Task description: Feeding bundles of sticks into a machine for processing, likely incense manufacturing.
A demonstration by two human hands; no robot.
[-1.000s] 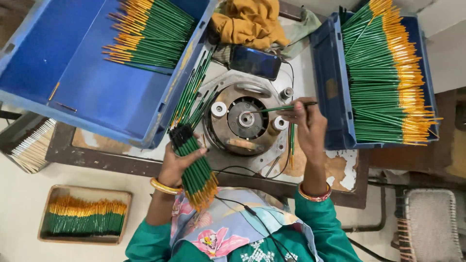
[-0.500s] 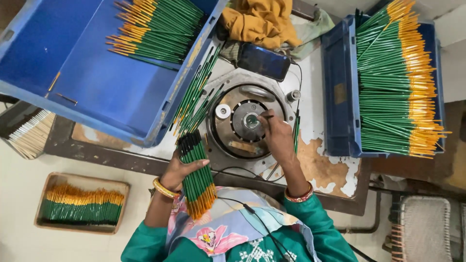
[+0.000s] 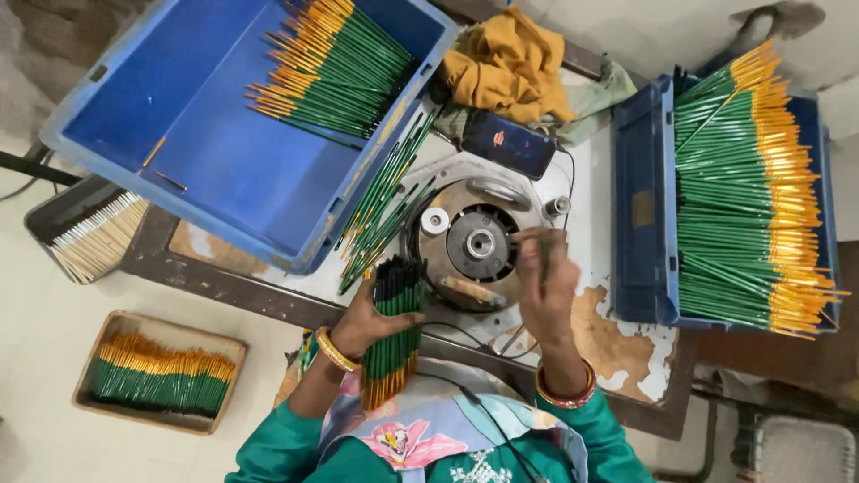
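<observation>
L hand (image 3: 371,313) is wrapped round a thick bundle of green sticks (image 3: 394,333), dark tips up, yellow ends down toward my lap, held just off the near edge of the desk (image 3: 626,358). R hand (image 3: 548,284) sits over the round machine head (image 3: 474,246), fingers (image 3: 530,240) pinched narrow on what looks like one single stick; it's blurred, so I can't tell exactly how it sits in the grip.

To do this bit well, I'd say: keep the single stick in line w/ the centre hole of the machine head, feed it straight and don't let it tilt, & keep the bundle tight in the L so nothing slips out the bottom.

The bundle is just beside the machine head on its left, w/ loose green sticks (image 3: 385,210) lying between it and the big blue crate (image 3: 224,161). The full blue tray (image 3: 635,224) is on the right, well apart from the R hand. Phone (image 3: 508,143) and yellow cloth (image 3: 510,67) at the far side of the desk
</observation>
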